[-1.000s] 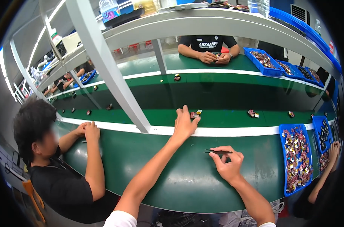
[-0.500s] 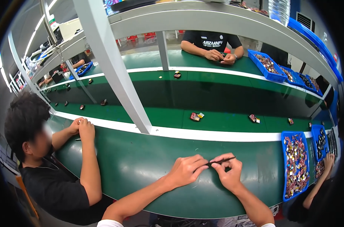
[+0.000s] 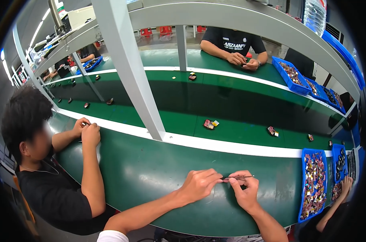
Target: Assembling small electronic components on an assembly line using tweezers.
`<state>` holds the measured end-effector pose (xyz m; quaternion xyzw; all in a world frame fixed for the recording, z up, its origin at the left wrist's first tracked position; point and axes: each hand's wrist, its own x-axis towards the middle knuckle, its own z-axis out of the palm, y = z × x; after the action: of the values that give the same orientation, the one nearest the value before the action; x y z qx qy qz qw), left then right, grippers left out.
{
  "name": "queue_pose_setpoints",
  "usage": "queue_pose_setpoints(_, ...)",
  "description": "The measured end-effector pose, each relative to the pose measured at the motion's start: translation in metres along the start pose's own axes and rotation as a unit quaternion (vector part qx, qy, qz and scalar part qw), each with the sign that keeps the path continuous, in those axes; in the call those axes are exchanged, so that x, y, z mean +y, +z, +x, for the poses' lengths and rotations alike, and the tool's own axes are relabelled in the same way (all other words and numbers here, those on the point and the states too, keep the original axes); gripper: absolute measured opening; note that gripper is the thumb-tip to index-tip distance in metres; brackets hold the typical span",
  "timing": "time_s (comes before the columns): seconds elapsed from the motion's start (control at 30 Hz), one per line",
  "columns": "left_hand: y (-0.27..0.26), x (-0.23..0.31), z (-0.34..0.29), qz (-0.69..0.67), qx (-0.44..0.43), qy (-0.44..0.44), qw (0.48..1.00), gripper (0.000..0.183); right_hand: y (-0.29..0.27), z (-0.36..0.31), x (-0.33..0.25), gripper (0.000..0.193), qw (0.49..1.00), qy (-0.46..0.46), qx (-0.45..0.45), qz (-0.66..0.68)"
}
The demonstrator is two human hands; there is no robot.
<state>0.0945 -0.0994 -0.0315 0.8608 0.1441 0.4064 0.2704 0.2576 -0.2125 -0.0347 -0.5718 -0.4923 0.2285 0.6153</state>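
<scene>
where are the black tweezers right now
In the head view, lower right of centre, the black tweezers are in the right hand over the green table, one end near the left hand, left of the long blue tray.

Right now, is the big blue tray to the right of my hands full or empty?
Far from empty: small colourful pieces cover the tray almost edge to edge. Their depth I cannot tell.

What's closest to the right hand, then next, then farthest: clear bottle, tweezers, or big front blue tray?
1. Tweezers: in the right hand.
2. Big front blue tray: to its right.
3. Clear bottle: up top right.
</scene>
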Motion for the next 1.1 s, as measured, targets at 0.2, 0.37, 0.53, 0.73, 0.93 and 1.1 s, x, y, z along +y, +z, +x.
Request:
queue_pose_setpoints(0.2, -0.001, -0.002, -0.002, -0.01, -0.001, -0.015, 1.0, 0.011, 0.001, -0.001, -0.005, 0.009, 1.0, -0.003, -0.011, -0.016)
queue_pose_setpoints(0.37, 0.001, 0.001, -0.001, -0.011, 0.007, -0.015, 1.0, 0.012, -0.004, -0.003, -0.005, 0.008, 0.998, -0.023, -0.026, -0.049)
queue_pose_setpoints(0.53, -0.004, 0.01, 0.007, -0.016, 0.034, -0.021, 0.999, 0.013, -0.004, 0.005, -0.016, 0.013, 0.99, 0.099, -0.026, 0.099)
queue_pose_setpoints(0.73, -0.005, 0.002, 0.007, -0.06, 0.04, -0.036, 0.997, 0.014, -0.014, 0.014, -0.005, 0.016, 0.968, 0.128, -0.011, 0.216)
queue_pose_setpoints(0.93, -0.008, 0.01, 0.01, -0.08, 0.023, -0.077, 0.994, 0.016, -0.013, 0.011, -0.011, 0.014, 0.966, 0.15, -0.026, 0.209)
queue_pose_setpoints(1.1, -0.008, 0.007, 0.009, -0.085, 0.023, -0.052, 0.995, 0.016, -0.013, 0.01, -0.01, 0.013, 0.968, 0.149, -0.029, 0.2)
